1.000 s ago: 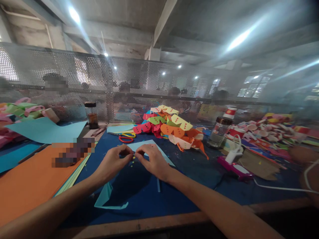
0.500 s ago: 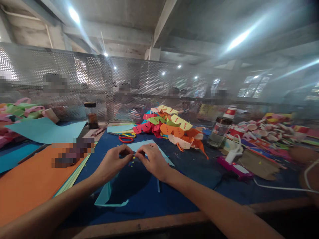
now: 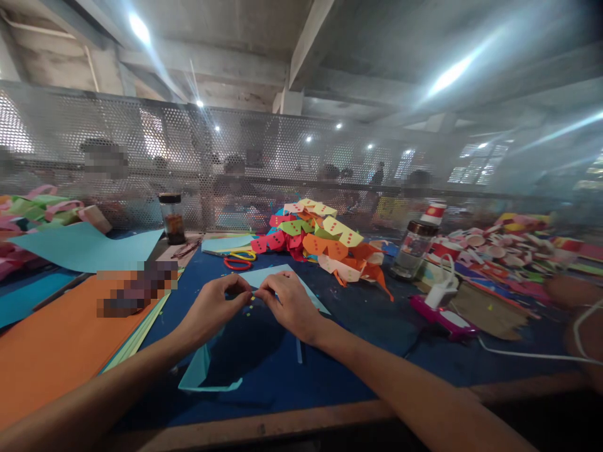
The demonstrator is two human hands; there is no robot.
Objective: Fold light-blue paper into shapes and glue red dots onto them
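Observation:
My left hand (image 3: 220,302) and my right hand (image 3: 291,304) meet fingertip to fingertip above the blue tabletop. Thumb and forefinger are pinched together on each; whatever is between them is too small to make out. Behind the fingers lies a light blue paper sheet (image 3: 311,294), partly covered by my right hand. Small yellow paper bits (image 3: 252,306) are just below the fingertips. A folded light blue paper strip (image 3: 201,370) rests nearer the front edge, and a thin pale strip (image 3: 299,351) sits beneath my right wrist.
Red-and-yellow-handled scissors (image 3: 240,258) lie behind my left hand. Beyond is a pile of folded, dotted paper pieces (image 3: 325,242). Orange sheets (image 3: 56,351) cover the left side. Two jars (image 3: 175,220) flank the work area, with a magenta power strip (image 3: 443,317) and its white cable at right.

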